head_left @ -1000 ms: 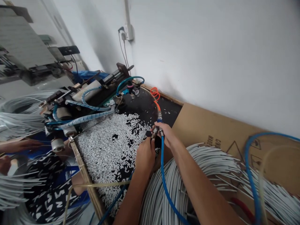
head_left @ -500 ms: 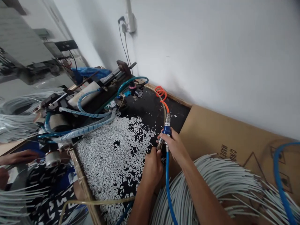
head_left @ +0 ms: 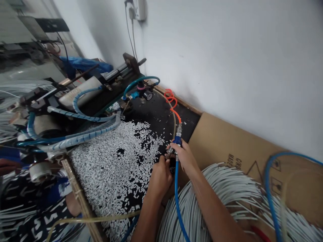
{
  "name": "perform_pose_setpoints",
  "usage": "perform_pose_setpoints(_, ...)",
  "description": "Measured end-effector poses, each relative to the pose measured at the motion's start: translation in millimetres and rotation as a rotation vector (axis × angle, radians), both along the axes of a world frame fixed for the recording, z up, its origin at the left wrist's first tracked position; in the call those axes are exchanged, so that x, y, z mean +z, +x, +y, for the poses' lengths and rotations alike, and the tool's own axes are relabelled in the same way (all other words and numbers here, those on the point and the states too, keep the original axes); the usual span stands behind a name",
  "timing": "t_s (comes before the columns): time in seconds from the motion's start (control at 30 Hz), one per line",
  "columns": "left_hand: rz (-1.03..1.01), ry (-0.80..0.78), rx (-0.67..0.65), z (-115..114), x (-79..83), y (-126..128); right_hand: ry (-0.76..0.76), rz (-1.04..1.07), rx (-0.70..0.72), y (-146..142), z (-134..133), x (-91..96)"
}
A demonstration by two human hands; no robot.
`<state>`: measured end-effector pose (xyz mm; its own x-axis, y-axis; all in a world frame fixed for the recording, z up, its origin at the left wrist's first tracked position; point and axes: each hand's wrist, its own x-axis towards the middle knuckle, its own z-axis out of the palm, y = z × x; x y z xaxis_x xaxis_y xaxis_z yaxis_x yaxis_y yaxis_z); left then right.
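My right hand point(head_left: 183, 155) is closed round a blue and metal air fitting point(head_left: 177, 138), where a blue hose point(head_left: 178, 201) and an orange coiled hose point(head_left: 171, 101) meet. My left hand point(head_left: 159, 174) pinches a small metal connector point(head_left: 168, 154) on the fitting's left branch. Both hands hover over the right edge of a black tray point(head_left: 161, 116) strewn with small white tube pieces point(head_left: 111, 168).
A pneumatic machine point(head_left: 83, 101) with blue and teal hoses stands at the back left. Coils of white cable point(head_left: 227, 191) lie under my forearms on brown cardboard point(head_left: 227, 141). Another person in patterned black-and-white clothing point(head_left: 32, 205) is at the left. A white wall rises behind.
The view has shifted a little. Both hands stay on the fitting, and my left hand's fingers have moved up closer to the metal connector.
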<state>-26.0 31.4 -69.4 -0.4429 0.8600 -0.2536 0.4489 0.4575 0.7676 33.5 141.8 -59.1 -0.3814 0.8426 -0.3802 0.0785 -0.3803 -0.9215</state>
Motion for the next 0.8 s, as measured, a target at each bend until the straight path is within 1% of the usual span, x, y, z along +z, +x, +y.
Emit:
perform_pose_setpoints(0.1, 0.019, 0.008, -0.048, -0.5, 1.9, -2.6, -0.018, 0.05, 0.033, 3.8, 4.9, 3.6)
perform_pose_setpoints(0.27, 0.015, 0.016, -0.064, -1.5, 3.3, -1.5, -0.135, 0.051, 0.219, 2.0, 26.1, 21.2)
perform_pose_setpoints(0.33, -0.011, 0.034, -0.061, -0.9, 3.1, -1.0, -0.142, 0.041, 0.263, -4.6, 32.1, 27.1)
perform_pose_setpoints(0.43, -0.054, 0.064, -0.038, 0.3, 0.3, -2.0, -0.094, 0.063, 0.265, -16.4, 30.8, 31.7)
perform_pose_setpoints(0.6, -0.137, 0.122, -0.028, -0.4, -4.1, -4.8, -0.046, 0.079, 0.243, -24.5, 13.6, 37.6)
perform_pose_setpoints(0.7, -0.174, 0.119, -0.031, -2.4, -1.7, -7.2, -0.034, 0.045, 0.217, -25.0, 4.5, 40.3)
perform_pose_setpoints(0.8, -0.17, 0.07, -0.018, -4.2, 3.6, -12.2, -0.009, 0.023, 0.183, -29.0, -1.9, 39.7)
